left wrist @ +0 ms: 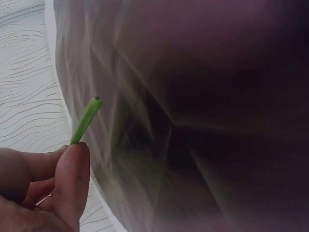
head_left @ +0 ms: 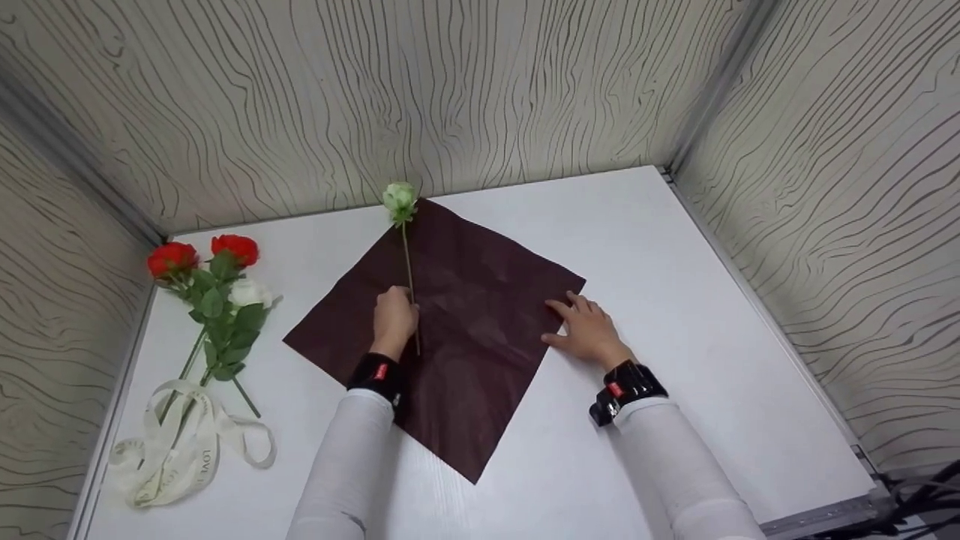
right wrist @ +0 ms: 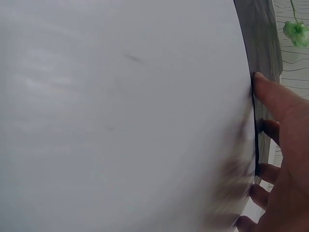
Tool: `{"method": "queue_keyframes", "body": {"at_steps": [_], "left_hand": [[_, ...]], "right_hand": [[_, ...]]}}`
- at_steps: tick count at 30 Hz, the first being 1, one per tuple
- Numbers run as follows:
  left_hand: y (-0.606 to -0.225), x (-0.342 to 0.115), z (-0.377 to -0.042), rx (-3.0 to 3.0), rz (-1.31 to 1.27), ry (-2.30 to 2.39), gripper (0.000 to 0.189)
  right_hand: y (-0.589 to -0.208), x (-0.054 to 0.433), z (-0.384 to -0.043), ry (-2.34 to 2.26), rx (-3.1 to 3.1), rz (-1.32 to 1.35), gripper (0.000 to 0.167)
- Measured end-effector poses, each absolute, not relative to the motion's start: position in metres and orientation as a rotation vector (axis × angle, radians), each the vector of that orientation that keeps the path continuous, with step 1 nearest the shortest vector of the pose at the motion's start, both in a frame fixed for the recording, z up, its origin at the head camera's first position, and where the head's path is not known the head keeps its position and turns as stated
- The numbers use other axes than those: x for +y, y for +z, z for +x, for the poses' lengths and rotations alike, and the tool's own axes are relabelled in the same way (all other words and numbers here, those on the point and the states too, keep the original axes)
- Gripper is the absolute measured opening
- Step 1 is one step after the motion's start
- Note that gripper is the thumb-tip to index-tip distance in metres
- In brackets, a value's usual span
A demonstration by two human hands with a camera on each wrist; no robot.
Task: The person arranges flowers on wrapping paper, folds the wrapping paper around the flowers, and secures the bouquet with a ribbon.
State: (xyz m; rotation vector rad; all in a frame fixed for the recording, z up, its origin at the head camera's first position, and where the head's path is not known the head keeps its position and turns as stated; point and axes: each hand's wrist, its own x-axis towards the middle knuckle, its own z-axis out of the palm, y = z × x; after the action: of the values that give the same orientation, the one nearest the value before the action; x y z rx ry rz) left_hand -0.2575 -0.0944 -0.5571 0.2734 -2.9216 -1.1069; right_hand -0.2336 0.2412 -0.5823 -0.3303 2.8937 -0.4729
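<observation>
In the head view my left hand (head_left: 395, 319) pinches the green stem of a pale green-white rose (head_left: 400, 198), holding it over a dark maroon sheet of wrapping paper (head_left: 480, 322). The bloom reaches past the sheet's upper edge. The left wrist view shows the cut stem end (left wrist: 88, 120) sticking out from between thumb and fingers. My right hand (head_left: 590, 330) has its fingers spread at the sheet's right corner, thumb and fingertips touching the paper's edge. In the right wrist view its fingers (right wrist: 270, 92) lie along that edge.
At the left of the white table (head_left: 675, 255) lie two red roses (head_left: 235, 249) and a white rose (head_left: 250, 292) with leafy stems. A cream lettered ribbon (head_left: 180, 465) lies loosely over their stem ends. Patterned panels (head_left: 465, 90) wall the back and sides. Dark cables (head_left: 926, 499) are at lower right.
</observation>
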Motion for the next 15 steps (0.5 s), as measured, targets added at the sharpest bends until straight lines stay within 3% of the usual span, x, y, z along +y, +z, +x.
{"method": "queue_keyframes", "body": {"at_steps": [9, 15], "left_hand": [[-0.5658, -0.0900, -0.2613, -2.959, 0.213, -1.024, 0.008], [-0.5664, -0.0888, -0.2676, -2.980, 0.183, -1.003, 0.007]], "right_hand": [[-0.5856, 0.2434, -0.2362, -0.456, 2.874, -0.315, 0.071], [-0.5858, 0.2435, -0.2363, -0.445, 2.867, -0.313, 0.072]]}}
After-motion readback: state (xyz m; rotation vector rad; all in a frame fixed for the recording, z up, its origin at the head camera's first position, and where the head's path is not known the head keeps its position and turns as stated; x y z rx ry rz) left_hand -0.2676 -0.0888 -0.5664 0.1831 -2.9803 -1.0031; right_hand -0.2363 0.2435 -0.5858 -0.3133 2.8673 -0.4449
